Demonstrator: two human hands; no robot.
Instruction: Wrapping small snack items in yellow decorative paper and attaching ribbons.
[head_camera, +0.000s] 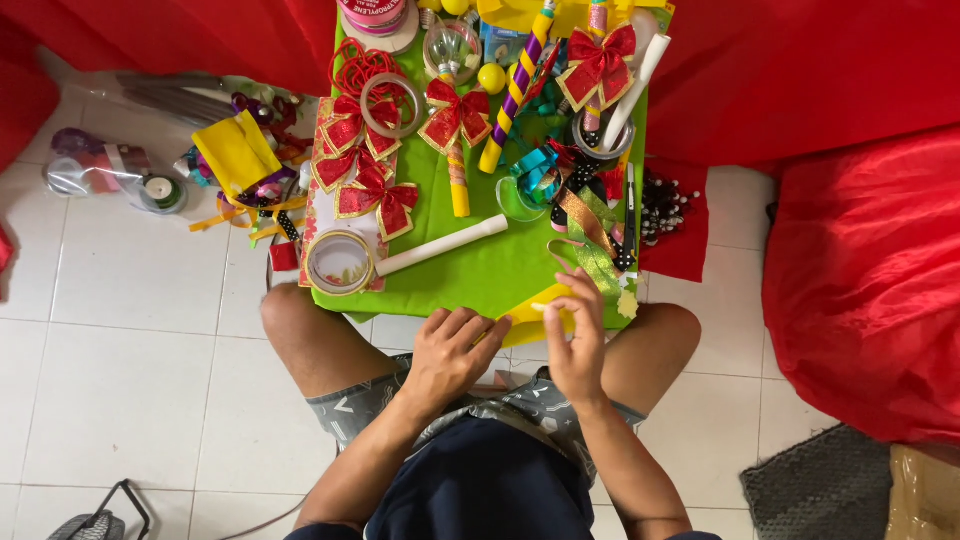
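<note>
My left hand (452, 352) rests at the near edge of the green table (480, 275), fingers curled onto a yellow sheet piece (527, 320). My right hand (576, 335) pinches the other side of that yellow piece with thumb and fingertips, just below a green glitter ribbon (597, 262). A white tube (440, 245) lies a little beyond my left hand. A clear tape roll (340, 262) sits at the table's near left corner.
Red-and-gold bows (372, 195), striped sticks (518, 85), ribbons and tape rolls crowd the table. Yellow paper and ribbon scraps (240, 165) lie on the tiled floor at left. Red cloth (860, 270) covers the right and back. A grey mat (820, 490) is lower right.
</note>
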